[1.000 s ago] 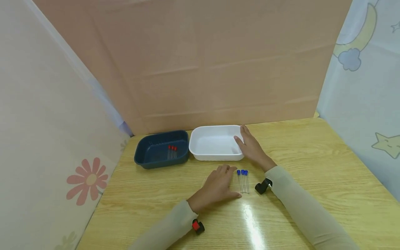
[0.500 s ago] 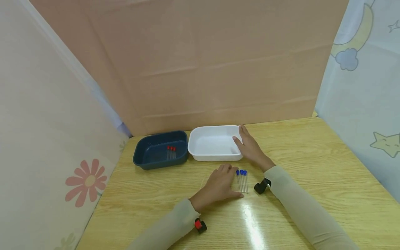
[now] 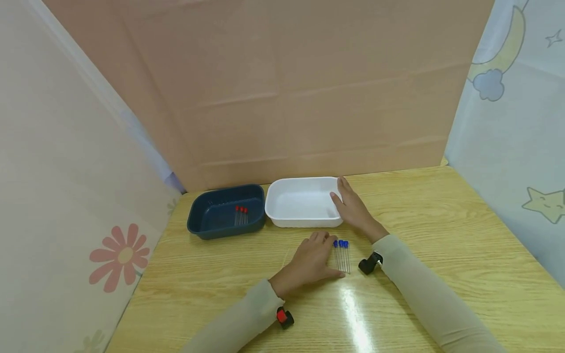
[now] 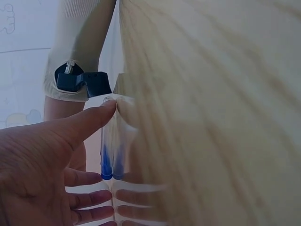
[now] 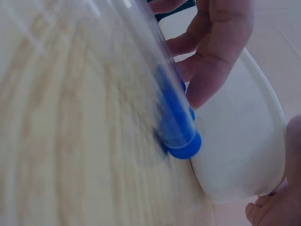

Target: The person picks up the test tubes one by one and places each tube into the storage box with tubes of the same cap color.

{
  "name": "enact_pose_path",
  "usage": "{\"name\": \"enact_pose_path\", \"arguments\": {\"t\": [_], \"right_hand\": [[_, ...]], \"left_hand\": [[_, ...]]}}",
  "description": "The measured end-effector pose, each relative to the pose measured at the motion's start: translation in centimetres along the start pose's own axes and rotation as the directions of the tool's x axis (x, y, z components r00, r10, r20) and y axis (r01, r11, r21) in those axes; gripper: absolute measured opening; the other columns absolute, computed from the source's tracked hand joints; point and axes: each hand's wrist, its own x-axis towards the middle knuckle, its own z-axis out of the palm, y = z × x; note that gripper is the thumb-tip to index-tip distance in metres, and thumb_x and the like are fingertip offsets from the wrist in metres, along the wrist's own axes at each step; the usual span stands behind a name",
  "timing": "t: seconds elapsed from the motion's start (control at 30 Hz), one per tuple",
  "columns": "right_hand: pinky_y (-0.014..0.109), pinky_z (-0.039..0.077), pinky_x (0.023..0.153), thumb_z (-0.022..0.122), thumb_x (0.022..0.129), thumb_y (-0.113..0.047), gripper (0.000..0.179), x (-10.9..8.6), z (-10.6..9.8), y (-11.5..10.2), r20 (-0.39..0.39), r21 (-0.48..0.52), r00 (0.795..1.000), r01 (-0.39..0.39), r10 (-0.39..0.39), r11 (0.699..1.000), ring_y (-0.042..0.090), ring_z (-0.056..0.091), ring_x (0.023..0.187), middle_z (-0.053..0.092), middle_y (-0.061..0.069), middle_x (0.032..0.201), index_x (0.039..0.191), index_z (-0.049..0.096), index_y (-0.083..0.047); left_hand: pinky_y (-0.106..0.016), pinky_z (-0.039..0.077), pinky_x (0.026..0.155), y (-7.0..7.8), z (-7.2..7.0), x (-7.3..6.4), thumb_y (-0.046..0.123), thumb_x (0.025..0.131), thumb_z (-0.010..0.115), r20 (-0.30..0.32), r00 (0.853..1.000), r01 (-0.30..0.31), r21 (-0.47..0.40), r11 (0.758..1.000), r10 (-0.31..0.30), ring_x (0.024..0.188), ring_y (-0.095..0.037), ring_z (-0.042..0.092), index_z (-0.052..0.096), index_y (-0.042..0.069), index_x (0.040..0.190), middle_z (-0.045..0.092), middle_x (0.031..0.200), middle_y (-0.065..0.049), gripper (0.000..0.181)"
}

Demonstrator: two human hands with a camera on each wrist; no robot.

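Several slim clear test tubes with blue caps (image 3: 343, 256) lie side by side on the table, caps toward the trays. My left hand (image 3: 308, 262) rests at their left side, its thumb by their closed ends and its index finger at a cap. In the left wrist view, the thumb (image 4: 94, 121) and the fairly straight fingers span a tube (image 4: 107, 153) lengthwise. A blue cap (image 5: 185, 146) shows close up in the right wrist view. My right hand (image 3: 356, 211) holds the right wall of a white plastic tray (image 3: 304, 222), thumb inside and fingers outside.
A dark blue tray (image 3: 231, 231) stands left of the white one, with several red-capped tubes (image 3: 241, 215) inside. Behind both rises a tan backdrop (image 3: 282, 98). Patterned cloth sheets hang at the left and right of the wooden table (image 3: 198, 284).
My left hand has edged slightly to the right, nearer the blue-capped tubes, its thumb now at their lower ends. My right hand stays on the white tray.
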Motion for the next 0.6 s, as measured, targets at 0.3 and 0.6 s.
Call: {"name": "enact_pose_path", "arguments": {"t": [0.3,0.6], "right_hand": [[0.053,0.011,0.123,0.033,0.111,-0.043,0.073,-0.11,-0.07,-0.04,-0.002,-0.001,1.000,-0.001,0.001,1.000,0.037,0.004,0.155,-0.002,0.017,0.168,0.159,0.007,0.006],[0.052,0.010,0.123,0.033,0.111,-0.044,0.075,-0.05,-0.03,-0.01,0.004,-0.002,1.000,-0.017,0.017,1.000,0.036,0.004,0.155,-0.003,0.016,0.169,0.159,0.006,0.006]], "left_hand": [[-0.035,0.049,0.095,-0.20,0.15,0.23,0.077,0.077,0.069,0.016,1.000,0.007,0.018,1.000,-0.007,0.127,-0.018,0.046,0.051,0.014,0.147,0.047,0.142,-0.003,0.097],[-0.034,0.048,0.097,-0.43,-0.10,0.20,0.074,0.075,0.074,0.006,1.000,-0.004,-0.029,1.000,0.004,0.127,-0.017,0.045,0.056,0.013,0.142,0.048,0.139,-0.001,0.092]]}}
